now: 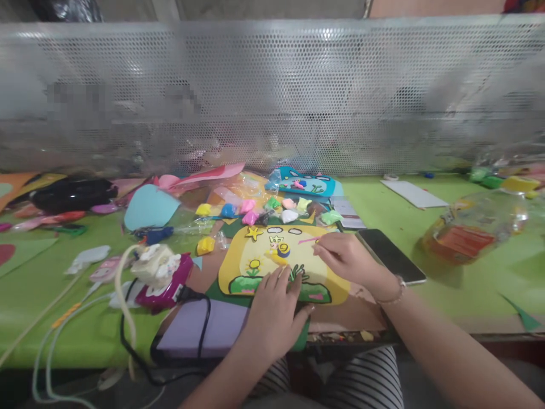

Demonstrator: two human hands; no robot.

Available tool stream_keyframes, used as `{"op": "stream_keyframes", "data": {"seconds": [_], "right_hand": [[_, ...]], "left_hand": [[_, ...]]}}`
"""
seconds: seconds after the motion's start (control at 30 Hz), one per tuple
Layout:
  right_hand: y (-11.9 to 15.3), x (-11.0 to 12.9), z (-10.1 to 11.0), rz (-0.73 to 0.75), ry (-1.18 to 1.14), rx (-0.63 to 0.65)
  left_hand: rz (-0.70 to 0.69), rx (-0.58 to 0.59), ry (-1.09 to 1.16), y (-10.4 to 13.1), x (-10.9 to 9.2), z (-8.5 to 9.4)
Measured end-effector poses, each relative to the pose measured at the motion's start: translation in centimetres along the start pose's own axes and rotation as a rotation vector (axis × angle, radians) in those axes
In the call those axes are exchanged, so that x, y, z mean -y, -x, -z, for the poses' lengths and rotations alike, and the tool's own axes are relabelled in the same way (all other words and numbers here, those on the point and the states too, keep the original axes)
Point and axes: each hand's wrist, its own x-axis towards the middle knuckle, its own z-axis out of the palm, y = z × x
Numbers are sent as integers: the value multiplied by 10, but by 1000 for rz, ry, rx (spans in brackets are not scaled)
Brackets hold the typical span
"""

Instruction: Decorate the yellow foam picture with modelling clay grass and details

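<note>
Green tabletop (460, 307) surrounds my working spot by the front edge, hemmed by cables (67, 314) toward the left and a phone (392, 255) just right. I have the left hand (276, 312) spread over the lower border of a yellow card (313, 262); the right hand (347, 258) curls at a pink strip (305, 241), whether pinching it I cannot tell. Rightward lies a clear bottle (472, 236), contents unclear. Coloured lumps (289, 216) line the card's far edge; perforated metal (272, 85) rises behind.

A dark phone (394, 255) lies near a clear bottle (472, 230), a black cord (208, 324) adjoins a magenta power block (160, 295), and a perforated metal screen (272, 85) stands behind.
</note>
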Motion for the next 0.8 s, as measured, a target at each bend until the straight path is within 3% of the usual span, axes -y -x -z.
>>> {"op": "stream_keyframes", "data": {"seconds": [0.1,0.2,0.3,0.57,0.8], "right_hand": [[-5,-3,1,-64,-22,176],[-5,-5,0,-9,1,489],[2,-2,-2,40,61,656],[27,11,-11,16,353,516],[18,9,-16,-47,205,548]], "left_hand": [[5,-27,-23,8,2,1],[43,-19,-53,15,2,0],[53,13,-50,17,2,1],[40,43,-14,4,2,13],[16,37,-23,-8,-3,6]]}}
